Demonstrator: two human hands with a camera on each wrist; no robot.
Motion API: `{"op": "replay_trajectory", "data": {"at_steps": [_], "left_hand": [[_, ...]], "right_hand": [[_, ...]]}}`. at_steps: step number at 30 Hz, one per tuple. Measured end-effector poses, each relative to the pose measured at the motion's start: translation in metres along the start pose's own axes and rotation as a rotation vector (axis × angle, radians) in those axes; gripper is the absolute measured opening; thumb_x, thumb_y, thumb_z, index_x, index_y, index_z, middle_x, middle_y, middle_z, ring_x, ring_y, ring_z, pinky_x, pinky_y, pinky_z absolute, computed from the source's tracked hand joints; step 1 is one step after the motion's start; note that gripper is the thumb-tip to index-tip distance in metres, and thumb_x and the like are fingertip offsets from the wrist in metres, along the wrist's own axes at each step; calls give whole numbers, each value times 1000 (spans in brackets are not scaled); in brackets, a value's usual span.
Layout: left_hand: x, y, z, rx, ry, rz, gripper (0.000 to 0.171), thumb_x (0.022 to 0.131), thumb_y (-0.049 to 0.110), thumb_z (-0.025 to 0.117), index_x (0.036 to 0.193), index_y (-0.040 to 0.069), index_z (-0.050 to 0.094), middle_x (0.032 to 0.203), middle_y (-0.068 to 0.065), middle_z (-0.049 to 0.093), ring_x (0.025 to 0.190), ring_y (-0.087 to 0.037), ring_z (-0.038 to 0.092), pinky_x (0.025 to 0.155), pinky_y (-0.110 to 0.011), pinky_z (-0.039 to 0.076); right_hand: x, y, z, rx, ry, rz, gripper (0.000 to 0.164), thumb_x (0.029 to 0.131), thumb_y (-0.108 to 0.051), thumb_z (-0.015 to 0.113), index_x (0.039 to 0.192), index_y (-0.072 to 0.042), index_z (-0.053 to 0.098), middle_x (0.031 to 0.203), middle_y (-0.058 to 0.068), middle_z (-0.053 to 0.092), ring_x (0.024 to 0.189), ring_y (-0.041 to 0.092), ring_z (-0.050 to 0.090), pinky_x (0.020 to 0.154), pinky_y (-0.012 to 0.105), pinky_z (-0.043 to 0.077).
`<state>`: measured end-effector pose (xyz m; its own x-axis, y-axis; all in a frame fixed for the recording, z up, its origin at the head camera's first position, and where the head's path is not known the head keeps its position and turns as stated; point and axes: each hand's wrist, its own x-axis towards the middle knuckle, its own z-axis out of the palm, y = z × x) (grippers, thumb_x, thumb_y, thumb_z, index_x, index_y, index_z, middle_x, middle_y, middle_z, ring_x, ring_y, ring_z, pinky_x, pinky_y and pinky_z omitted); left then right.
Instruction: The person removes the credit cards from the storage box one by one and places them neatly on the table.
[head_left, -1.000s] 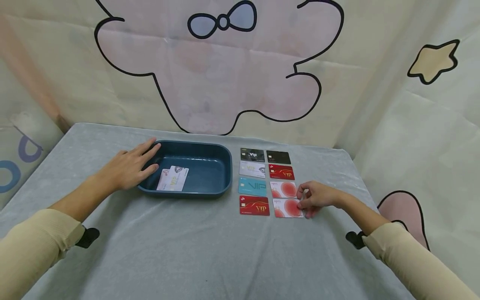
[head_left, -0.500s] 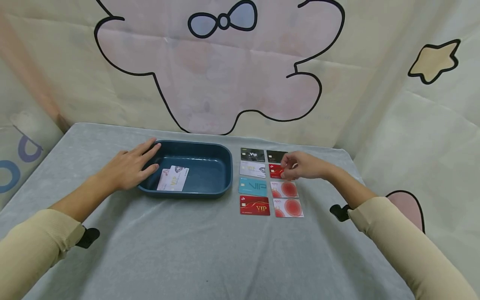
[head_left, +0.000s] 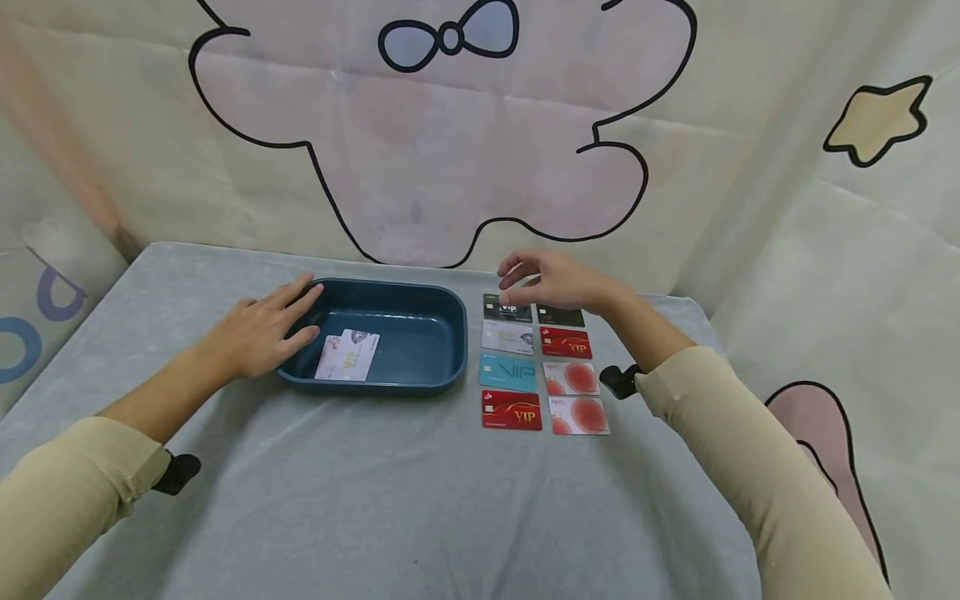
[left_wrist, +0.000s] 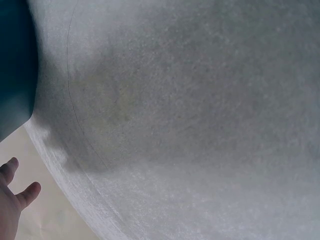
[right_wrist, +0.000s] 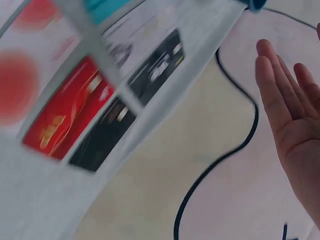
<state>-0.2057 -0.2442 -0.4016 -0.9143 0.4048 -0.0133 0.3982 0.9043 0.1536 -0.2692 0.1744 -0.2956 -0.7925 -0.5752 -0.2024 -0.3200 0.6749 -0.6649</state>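
My left hand [head_left: 258,337] rests spread at the left end of a dark blue tray [head_left: 408,389], fingers over its rim. Two overlapping white cards lie inside the tray, the front one a VIP card [head_left: 357,360]. My right hand [head_left: 551,279] hovers over the back of the card rows, partly covering a black Vip card [head_left: 491,310] and overlapping a plain black card [head_left: 564,317]. In the right wrist view its fingers [right_wrist: 272,90] are extended with nothing between them. Nearer lie a white card [head_left: 504,337] and a red VIP card [head_left: 566,342].
Closer to me in the same two columns are a teal VIP card [head_left: 507,373], another red VIP card [head_left: 512,410] and two white cards with pink circles, the nearer pink-circle card [head_left: 579,416] at the front. Grey cloth [head_left: 375,500] covers the table; a patterned curtain [head_left: 420,183] hangs behind.
My right hand has moved from the front pink-circle card back and left, past the red card, to the black Vip card. My left hand has stayed at the tray.
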Motion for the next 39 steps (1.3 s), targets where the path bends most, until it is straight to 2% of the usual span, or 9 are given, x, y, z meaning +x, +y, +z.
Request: {"op": "replay_trajectory", "data": {"at_steps": [4,8,12,16,21,27,30,34,39], "left_hand": [[0,1,-1,-3,0,-3,69,103,39,46,157,4,24,164,-20,13,146,-44,24,103,-73,30],[0,1,-1,-4,0,-1,69,103,39,47,157,4,24,164,-20,13,146,-43,23,103,-73,30],[-1,0,-1,-5,-3,0,69,103,39,47,157,4,24,164,-20,13,146,-43,23,103,-73,30],[-2,-1,-1,-4,-1,1,69,103,39,46,157,5,24,164,-20,13,146,-43,23,103,-73,30],[-1,-2,0,-8,-2,-4,69,103,39,46,157,5,24,164,-20,13,146,-43,23,103,-73,30],[0,-2,-1,-10,1,5,69,103,40,46,157,4,24,164,-20,13,146,-43,24,103,-73,31],[0,-3,-1,-7,1,10,68,103,40,45,157,4,24,164,-21,13,146,-44,24,103,-73,31],[0,-2,-1,-6,-1,11,68,103,41,44,157,4,24,164,-20,13,145,-45,25,103,-73,31],[2,-3,-1,-2,-10,1,69,103,42,44,157,5,24,165,-20,12,146,-44,24,102,-73,31]], "right_hand": [[14,-12,13,50,40,-37,52,90,-33,73,135,-13,56,130,9,63,121,27,59,100,46,50],[28,-22,28,107,60,-78,52,93,-31,71,138,-11,56,132,9,62,121,26,59,99,43,51],[43,-32,41,158,19,-89,54,94,-27,69,142,-9,52,134,11,61,119,25,61,95,38,54],[56,-39,53,193,-28,-62,58,94,-29,69,145,-9,49,137,11,59,115,21,64,92,38,55],[69,-46,68,249,-114,-11,62,95,-31,69,148,-9,45,138,12,58,115,23,64,98,41,52],[80,-49,85,135,-251,58,70,96,-40,65,153,-10,38,141,9,55,117,19,58,99,36,51],[84,-50,91,97,-302,80,71,96,-43,64,153,-11,38,143,10,54,119,20,58,98,37,51],[90,-54,96,96,-346,118,71,96,-43,63,153,-12,37,144,10,52,124,24,57,101,42,50],[96,-61,101,102,-387,131,70,96,-41,63,154,-11,36,145,10,51,126,23,55,104,43,48]]}}
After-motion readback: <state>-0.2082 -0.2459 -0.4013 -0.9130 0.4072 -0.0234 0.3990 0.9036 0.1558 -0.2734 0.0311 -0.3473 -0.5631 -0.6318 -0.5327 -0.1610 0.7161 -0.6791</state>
